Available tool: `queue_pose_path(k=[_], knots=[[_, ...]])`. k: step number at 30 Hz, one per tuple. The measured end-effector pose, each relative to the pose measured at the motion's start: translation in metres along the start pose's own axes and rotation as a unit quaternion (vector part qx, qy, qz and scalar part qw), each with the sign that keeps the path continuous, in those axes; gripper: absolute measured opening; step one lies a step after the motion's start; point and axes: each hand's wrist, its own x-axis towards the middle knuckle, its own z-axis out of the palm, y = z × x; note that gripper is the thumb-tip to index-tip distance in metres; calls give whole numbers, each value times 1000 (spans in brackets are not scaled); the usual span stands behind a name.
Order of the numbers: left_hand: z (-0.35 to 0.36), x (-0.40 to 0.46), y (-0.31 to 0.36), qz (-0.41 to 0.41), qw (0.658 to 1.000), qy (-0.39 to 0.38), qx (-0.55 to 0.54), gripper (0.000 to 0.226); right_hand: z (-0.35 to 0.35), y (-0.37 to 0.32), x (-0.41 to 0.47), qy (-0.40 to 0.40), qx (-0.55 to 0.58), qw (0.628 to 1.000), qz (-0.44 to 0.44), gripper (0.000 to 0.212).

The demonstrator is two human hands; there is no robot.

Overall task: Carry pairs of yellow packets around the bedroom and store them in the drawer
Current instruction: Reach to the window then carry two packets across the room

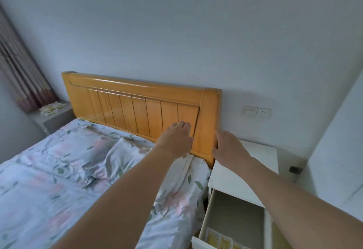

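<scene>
- Now both hands reach empty toward the headboard, left hand and right hand loosely spread.
- Packets lie in the open drawer, near right.
- More packets sit far left.

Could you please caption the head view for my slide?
Empty hands near the headboard; yellow packets in the open drawer.
</scene>
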Motion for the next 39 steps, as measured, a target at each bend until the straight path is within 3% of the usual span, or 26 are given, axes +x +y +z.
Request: queue_pose_path(k=[8, 16, 27, 33, 37, 39], knots=[[-57, -130, -49, -183, 982, 27, 42, 48, 21, -97, -29, -85, 27, 985, -145, 46], [-108, -332, -107, -402, 910, 65, 78, 41, 57, -257, -108, -110, 45, 927, -356, 47], [-181, -697, -96, -676, 720, 103, 113, 46, 107, -484, -359, -185, 90, 802, -561, 46], [-225, -915, -39, -759, 620, 132, 152, 49, 126, -585, -578, -231, 125, 696, -669, 44], [-239, -1050, 14, -798, 565, 103, 183, 48, 137, -635, -722, -261, 134, 624, -724, 28], [-244, -1112, 42, -826, 525, 97, 182, 48, 143, -652, -790, -279, 140, 589, -746, 30]])
